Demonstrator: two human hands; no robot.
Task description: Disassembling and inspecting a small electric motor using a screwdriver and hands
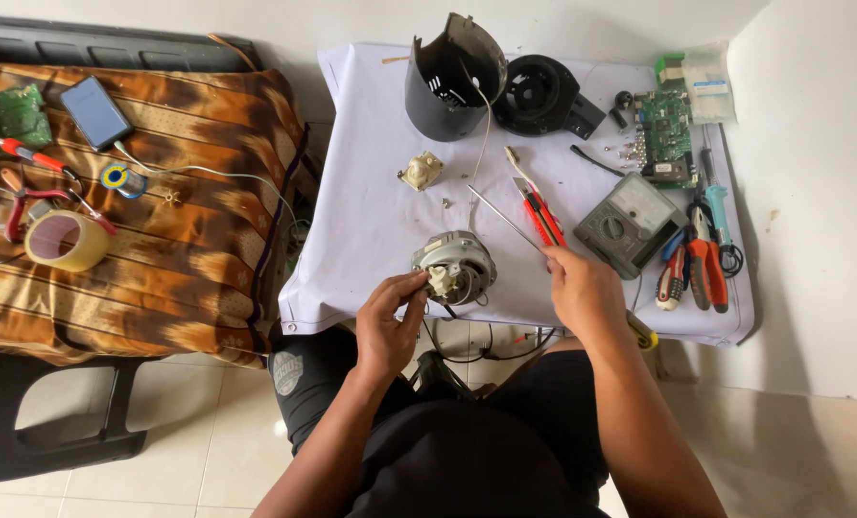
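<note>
White cloth covers the counter (371, 221) in front of you, and on its near edge sits the small electric motor (455, 266), a round silvery body lying on its side with its pale connector end turned toward your left hand (387, 326). That left hand is the nearer one: its fingertips pinch at the pale plastic part on the motor's near-left face, thumb and forefinger pressed together on it. Your right hand (586, 293) rests just right of the motor, closed around the handle of a long thin screwdriver (505, 219) whose shaft runs up and to the left, away from you, its tip lying beyond the motor rather than on it. The motor's wires (457, 341) hang off the counter edge toward your lap. Just beside the shaft lies a red utility knife (540, 219), and right of that a grey analogue multimeter (630, 225). Farther back stand a black curved housing (452, 77) and a black fan shroud (540, 94). At the far right corner, a green circuit board (665, 134) lies beside a clear rectangular packet with a pale label (708, 84). Orange-handled pliers (706, 264) lie near the right edge.
</note>
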